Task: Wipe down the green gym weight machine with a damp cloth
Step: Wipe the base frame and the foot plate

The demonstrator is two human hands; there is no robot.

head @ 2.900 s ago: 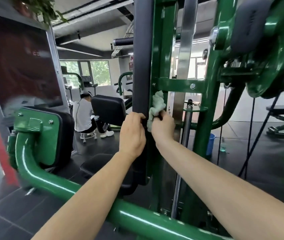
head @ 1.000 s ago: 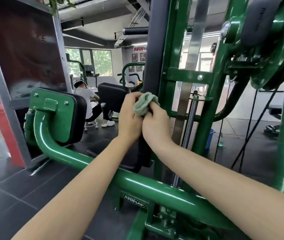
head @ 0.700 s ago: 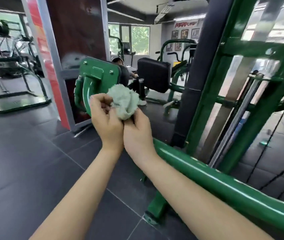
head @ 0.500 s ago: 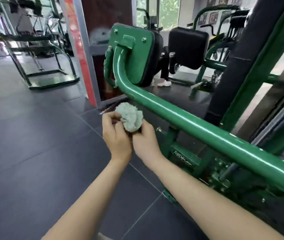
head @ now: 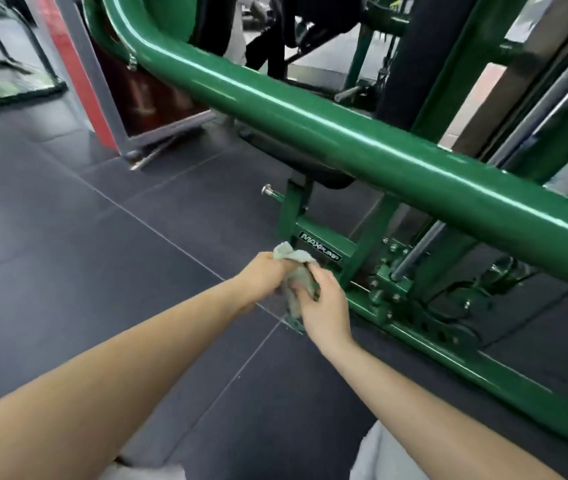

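The green weight machine's thick curved tube [head: 344, 140] crosses the view from top left to right. Below it runs the low base frame [head: 455, 358] with a labelled crossbar [head: 320, 245] and bolted fittings. A pale green cloth [head: 294, 268] hangs crumpled just in front of that crossbar, low above the floor. My left hand [head: 265, 275] grips the cloth's top and my right hand [head: 324, 306] holds its lower part. Both hands sit close together beside the base frame's near end.
Dark rubber floor tiles [head: 85, 271] spread to the left and below. A red and silver pillar base [head: 102, 98] stands at the upper left. A black padded roller [head: 410, 57] and chrome guide rods [head: 552, 88] rise at the upper right. A pop pin [head: 268, 191] sticks out of a green post.
My hands and the cloth have come off the black upright pad and dropped down to the machine's base frame. The view has tilted down toward the floor.
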